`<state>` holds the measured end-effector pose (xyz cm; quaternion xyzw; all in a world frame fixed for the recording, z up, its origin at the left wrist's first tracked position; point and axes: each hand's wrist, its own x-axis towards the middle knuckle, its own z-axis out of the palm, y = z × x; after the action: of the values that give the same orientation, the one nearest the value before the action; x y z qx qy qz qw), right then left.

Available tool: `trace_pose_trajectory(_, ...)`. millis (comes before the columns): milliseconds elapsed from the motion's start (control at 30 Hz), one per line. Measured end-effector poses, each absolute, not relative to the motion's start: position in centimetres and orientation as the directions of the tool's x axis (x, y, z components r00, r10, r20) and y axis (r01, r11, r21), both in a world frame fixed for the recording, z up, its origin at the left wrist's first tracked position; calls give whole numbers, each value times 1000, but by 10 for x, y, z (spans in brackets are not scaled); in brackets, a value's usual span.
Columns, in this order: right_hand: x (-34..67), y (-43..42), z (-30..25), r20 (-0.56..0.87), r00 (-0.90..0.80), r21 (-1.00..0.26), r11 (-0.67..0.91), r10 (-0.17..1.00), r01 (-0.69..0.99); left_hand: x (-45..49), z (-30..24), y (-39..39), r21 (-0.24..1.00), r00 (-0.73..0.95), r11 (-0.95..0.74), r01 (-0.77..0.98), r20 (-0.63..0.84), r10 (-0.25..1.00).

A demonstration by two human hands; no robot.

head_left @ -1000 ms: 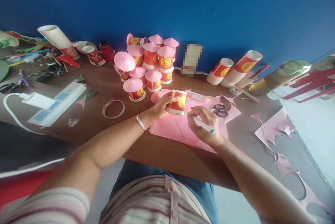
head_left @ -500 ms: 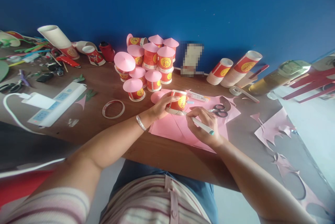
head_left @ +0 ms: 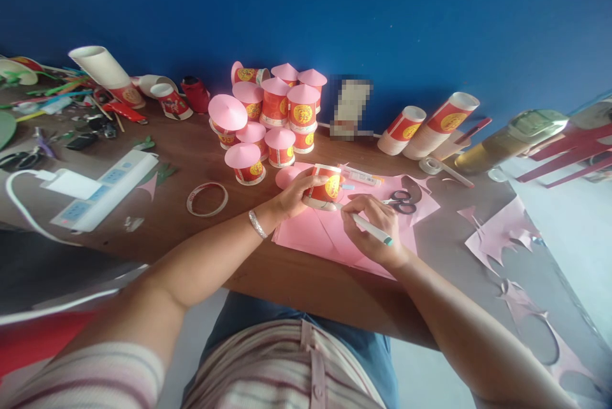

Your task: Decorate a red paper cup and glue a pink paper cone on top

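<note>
My left hand [head_left: 292, 195] is wrapped round a red paper cup [head_left: 326, 186] that stands upside down on sheets of pink paper [head_left: 329, 234]. My right hand [head_left: 371, 225] pinches a white pen with a green cap [head_left: 371, 229], its tip down at the cup's rim on the paper. A silver bracelet [head_left: 257, 223] circles my left wrist. Black-handled scissors [head_left: 400, 202] lie on the pink paper just right of my right hand.
A cluster of red cups topped with pink cones [head_left: 268, 117] stands behind the held cup. A tape roll [head_left: 207, 198] and a white power strip [head_left: 102, 190] lie to the left. Stacked cups [head_left: 429, 124] lie at the right, pink offcuts [head_left: 497, 234] beyond, craft clutter [head_left: 71, 106] far left.
Hardly anything has moved. My right hand shifted the pen very slightly beside the cup's rim; my left hand kept its hold on the cup.
</note>
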<state>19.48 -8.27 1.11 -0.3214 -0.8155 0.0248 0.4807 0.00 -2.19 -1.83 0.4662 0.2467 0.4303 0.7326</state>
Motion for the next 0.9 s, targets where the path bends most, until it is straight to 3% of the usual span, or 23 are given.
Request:
trace_pose_trajectory(600,196,-88,14,730,-418,-414,836,541,360,4,-9,-21,817,487,278,-506,5,873)
trace_pose_trajectory(900,193,-89,12,705,-444,-435,831,553,346,6,-16,-20,856,430,205,-475,23,902)
